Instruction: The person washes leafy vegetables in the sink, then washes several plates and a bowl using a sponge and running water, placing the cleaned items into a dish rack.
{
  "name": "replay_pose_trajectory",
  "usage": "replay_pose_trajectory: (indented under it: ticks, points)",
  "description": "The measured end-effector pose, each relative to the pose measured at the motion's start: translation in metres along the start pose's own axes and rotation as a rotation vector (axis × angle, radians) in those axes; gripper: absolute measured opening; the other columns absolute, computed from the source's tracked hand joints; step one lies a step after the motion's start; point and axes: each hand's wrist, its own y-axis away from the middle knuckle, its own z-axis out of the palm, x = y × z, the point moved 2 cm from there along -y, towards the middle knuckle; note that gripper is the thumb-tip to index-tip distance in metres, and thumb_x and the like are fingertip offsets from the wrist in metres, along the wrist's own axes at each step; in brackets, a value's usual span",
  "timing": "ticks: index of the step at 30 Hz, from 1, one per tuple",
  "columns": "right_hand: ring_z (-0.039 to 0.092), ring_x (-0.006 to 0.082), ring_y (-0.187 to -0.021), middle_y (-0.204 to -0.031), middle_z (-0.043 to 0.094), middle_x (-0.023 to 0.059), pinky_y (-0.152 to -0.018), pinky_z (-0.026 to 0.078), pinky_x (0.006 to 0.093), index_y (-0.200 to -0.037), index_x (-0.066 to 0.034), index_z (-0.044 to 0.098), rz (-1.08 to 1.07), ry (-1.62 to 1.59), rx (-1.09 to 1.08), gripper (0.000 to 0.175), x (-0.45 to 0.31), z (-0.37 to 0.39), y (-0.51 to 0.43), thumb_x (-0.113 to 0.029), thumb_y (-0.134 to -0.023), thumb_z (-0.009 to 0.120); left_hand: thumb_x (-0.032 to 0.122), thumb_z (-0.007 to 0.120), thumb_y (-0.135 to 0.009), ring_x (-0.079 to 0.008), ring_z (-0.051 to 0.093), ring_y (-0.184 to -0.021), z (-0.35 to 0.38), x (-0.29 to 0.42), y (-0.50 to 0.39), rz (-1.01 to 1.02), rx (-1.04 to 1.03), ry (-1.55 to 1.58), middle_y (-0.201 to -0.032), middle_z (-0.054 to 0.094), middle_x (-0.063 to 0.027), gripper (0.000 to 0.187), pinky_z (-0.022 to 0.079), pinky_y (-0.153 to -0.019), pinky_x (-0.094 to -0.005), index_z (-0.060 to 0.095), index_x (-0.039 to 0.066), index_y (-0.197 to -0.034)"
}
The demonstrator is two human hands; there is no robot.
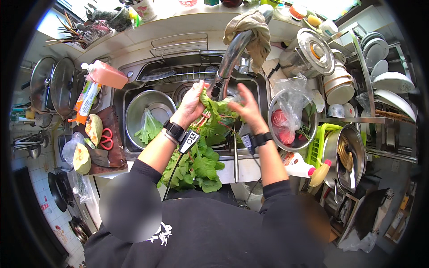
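Observation:
My left hand [191, 104] grips a leafy green [214, 105] under the metal faucet [223, 72]. To the faucet's right is my right hand [247, 109], its fingers spread beside the leaf; whether it touches the leaf is hard to tell. A bunch of leafy greens with reddish stems [204, 164] lies below my hands and hangs over the front edge of the sink [122, 122]. In the left basin stands a round metal bowl [167, 100] with one loose leaf [149, 126] inside. A long metal handle [235, 157] crosses the sink's front edge.
At left, a cutting board [117, 147] bears red-handled scissors [107, 139], a cleaver [100, 157] and cut melon [81, 159]. A pink liquid bottle [109, 74] stands behind. On the right are a bowl [315, 125] with a plastic bag, a spray bottle [298, 164], a pot [360, 160] and dish racks.

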Motion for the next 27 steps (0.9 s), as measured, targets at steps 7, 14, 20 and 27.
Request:
replay_pose_trajectory:
  ticks: [7,14,20,27]
  points:
    - [0.063,0.0235,-0.098,-0.104,0.066,0.0136,-0.085,0.047,0.0323,-0.113,0.0000,0.057,0.174,-0.163,-0.073,0.029,0.003,0.073,0.027,-0.016,-0.090,0.062,0.019,0.055,-0.096,-0.0131,0.061,-0.087,0.006,-0.019,-0.003,0.029,-0.061,-0.334,-0.097,0.063,-0.0006,0.011,0.050,-0.082,-0.0323,0.057,0.010,-0.102]
    - [0.057,0.0100,-0.092,-0.106,0.063,0.0016,-0.080,0.046,0.0266,-0.114,-0.0022,0.060,0.446,-0.931,-0.058,0.025,-0.009,0.095,0.048,-0.019,-0.098,0.051,0.017,0.052,-0.097,-0.0120,0.055,-0.067,-0.039,-0.032,-0.018,0.090,0.146,-0.128,-0.078,0.055,0.0007,0.007,0.049,-0.064,-0.0283,0.051,0.012,-0.092]
    - [0.056,0.0082,-0.076,-0.092,0.064,0.0007,-0.065,0.045,0.0240,-0.111,-0.0036,0.062,0.568,-0.598,-0.033,0.025,-0.025,0.098,0.065,-0.019,-0.099,0.047,0.023,0.052,-0.097,-0.0153,0.050,-0.055,-0.039,-0.033,-0.012,0.173,0.217,-0.090,-0.075,0.049,-0.0036,0.012,0.045,-0.048,-0.0313,0.043,0.015,-0.097]
    - [0.044,0.0039,-0.042,-0.063,0.056,-0.0027,-0.037,0.031,0.0197,-0.099,-0.0048,0.062,0.678,-0.485,-0.063,0.022,-0.024,0.080,0.087,-0.025,-0.098,0.053,0.023,0.052,-0.096,-0.0147,0.050,-0.056,-0.040,-0.037,-0.012,0.158,0.345,-0.125,-0.075,0.050,-0.0033,0.014,0.046,-0.043,-0.0303,0.042,0.013,-0.101]
